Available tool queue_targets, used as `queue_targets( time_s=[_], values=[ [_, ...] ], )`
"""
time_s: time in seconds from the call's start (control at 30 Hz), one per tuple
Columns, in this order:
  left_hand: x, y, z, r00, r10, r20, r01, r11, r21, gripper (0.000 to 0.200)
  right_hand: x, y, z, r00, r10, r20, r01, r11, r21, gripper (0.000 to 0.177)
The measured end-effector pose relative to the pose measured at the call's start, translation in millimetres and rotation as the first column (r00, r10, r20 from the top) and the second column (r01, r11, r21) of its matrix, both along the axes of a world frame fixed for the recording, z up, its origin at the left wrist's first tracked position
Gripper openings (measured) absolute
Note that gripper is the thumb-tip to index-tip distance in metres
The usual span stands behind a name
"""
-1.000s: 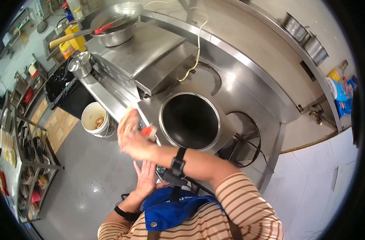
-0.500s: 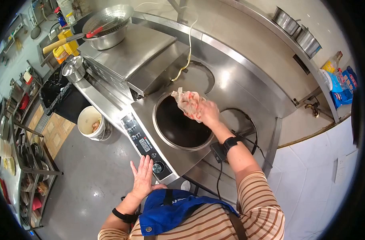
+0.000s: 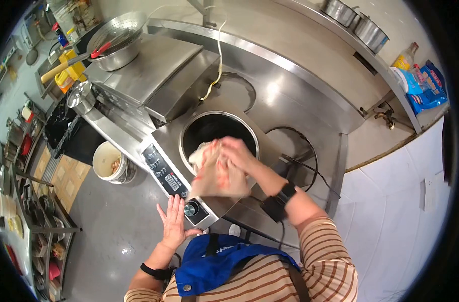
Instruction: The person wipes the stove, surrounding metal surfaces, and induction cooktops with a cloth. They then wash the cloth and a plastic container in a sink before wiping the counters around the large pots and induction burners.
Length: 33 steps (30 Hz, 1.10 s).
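Observation:
My right hand [image 3: 237, 153] grips a pale cloth with red patterning [image 3: 222, 178], somewhat blurred by motion. The cloth hangs over the near rim of the round dark well [image 3: 217, 132] of the induction cooker and droops toward its control panel. My left hand [image 3: 174, 221] rests with fingers stretched on the front edge of the control panel [image 3: 161, 168], just left of the round knob [image 3: 189, 209]. Nothing is held in it.
A steel bowl with a colander [image 3: 119, 50] sits on the steel box [image 3: 159, 63] at the back left. A white bucket [image 3: 107, 162] stands on the floor to the left. Steel pots [image 3: 371, 32] are on the upper right shelf. A black cable [image 3: 316, 156] loops over the worktop.
My right hand has moved down and toward me with the cloth, from the well's far right side to its near rim. The cloth now hangs more spread out. My left hand stays on the panel.

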<state>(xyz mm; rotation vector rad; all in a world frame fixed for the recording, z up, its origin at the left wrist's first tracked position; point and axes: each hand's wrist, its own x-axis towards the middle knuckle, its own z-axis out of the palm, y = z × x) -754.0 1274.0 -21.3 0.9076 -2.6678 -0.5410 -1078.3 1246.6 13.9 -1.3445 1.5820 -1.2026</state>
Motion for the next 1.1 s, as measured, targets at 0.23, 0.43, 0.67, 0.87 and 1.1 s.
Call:
queue_targets(
  time_s=[0.23,0.43,0.67,0.87,1.1],
  values=[
    [0,0,-6,1.0,-0.03,0.003,0.031,0.999,-0.039,0.125,-5,-10,-31,0.472,-0.034,-0.881,0.179,0.982,0.058,0.046],
    [1,-1,-7,0.999,-0.034,-0.032,0.031,0.997,-0.074,0.123,47,47,-9,0.809,0.015,-0.588,-0.05,0.998,-0.043,0.023],
    [-2,1,10,0.997,-0.033,0.066,0.036,0.999,-0.041,0.116,68,134,-11,0.658,-0.245,-0.712,-0.034,0.935,-0.353,0.022],
    [2,-1,2,0.996,-0.087,0.021,0.088,0.994,-0.061,0.117,-73,179,-68,0.14,-0.621,-0.772,0.823,0.506,-0.258,0.031],
    [0,-1,5,0.995,-0.083,0.047,0.087,0.993,-0.077,0.117,-8,128,-29,0.464,-0.486,-0.74,0.28,0.874,-0.398,0.026]
  ],
)
